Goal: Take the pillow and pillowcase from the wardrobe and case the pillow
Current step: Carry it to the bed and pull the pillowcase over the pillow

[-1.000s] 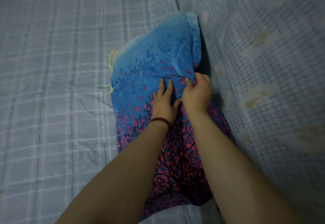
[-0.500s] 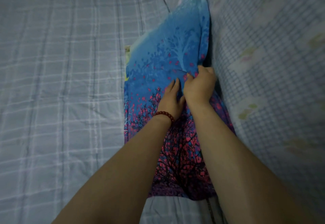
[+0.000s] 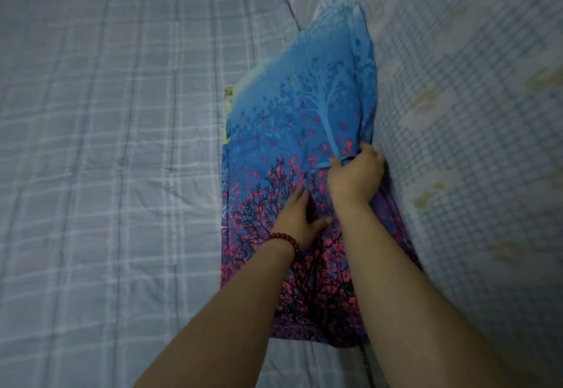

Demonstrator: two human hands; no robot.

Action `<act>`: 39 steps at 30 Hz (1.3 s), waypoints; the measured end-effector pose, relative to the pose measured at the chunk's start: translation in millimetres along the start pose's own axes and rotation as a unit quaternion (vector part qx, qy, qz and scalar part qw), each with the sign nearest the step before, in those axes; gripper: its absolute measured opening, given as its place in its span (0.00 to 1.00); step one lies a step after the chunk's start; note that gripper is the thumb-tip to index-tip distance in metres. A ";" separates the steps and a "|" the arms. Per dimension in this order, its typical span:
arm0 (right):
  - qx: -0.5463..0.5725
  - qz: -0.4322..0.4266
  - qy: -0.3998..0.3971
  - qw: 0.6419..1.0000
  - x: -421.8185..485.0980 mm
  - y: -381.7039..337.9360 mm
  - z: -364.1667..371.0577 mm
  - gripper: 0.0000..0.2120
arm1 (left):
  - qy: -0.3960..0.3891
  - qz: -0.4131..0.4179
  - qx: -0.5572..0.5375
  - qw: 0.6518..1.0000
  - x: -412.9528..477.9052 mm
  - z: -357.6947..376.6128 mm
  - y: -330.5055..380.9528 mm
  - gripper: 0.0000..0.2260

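A blue pillowcase (image 3: 289,119) printed with dark trees and pink leaves lies lengthwise on the bed, its purple end nearest me. A thin yellow strip of the pillow (image 3: 228,113) shows at its left edge; the remainder of the pillow is hidden. My right hand (image 3: 355,174) pinches a fold of the pillowcase near its right edge. My left hand (image 3: 297,220), with a red bead bracelet at the wrist, lies flat on the fabric just below and left of it, fingers spread.
A grey-blue checked sheet (image 3: 106,159) covers the bed to the left. A bulky quilt (image 3: 472,144) in small checks with pale flowers rises along the right side, pressed against the pillowcase.
The pillowcase has flattened and stretched out away from me. My left hand slid back toward me and apart from my right hand, which keeps its pinch on the fabric.
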State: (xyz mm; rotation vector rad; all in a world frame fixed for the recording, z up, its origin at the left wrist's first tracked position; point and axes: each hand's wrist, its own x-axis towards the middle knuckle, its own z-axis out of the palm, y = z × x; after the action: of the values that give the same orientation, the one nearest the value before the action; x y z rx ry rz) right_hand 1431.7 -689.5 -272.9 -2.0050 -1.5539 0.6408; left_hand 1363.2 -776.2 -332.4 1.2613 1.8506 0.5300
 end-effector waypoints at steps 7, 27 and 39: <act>0.129 0.003 0.038 0.991 0.7 -7.5 2.5 0.09 | -0.072 -0.068 0.021 0.995 -6.6 -1.6 -7.9 0.44; 0.032 -0.008 0.023 0.999 -0.6 2.1 0.7 0.18 | -0.015 -0.235 -0.060 0.970 1.4 11.5 -11.2 0.48; 0.174 -0.076 0.098 0.977 12.8 -38.5 -8.1 0.14 | 0.079 -0.098 -0.171 0.977 20.1 -9.8 12.2 0.43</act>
State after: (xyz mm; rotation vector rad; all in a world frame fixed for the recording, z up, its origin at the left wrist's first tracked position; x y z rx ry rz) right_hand 1411.9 -670.0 -242.3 -1.6200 -1.3551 0.5875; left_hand 1358.8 -752.0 -325.8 0.8196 1.8891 0.8188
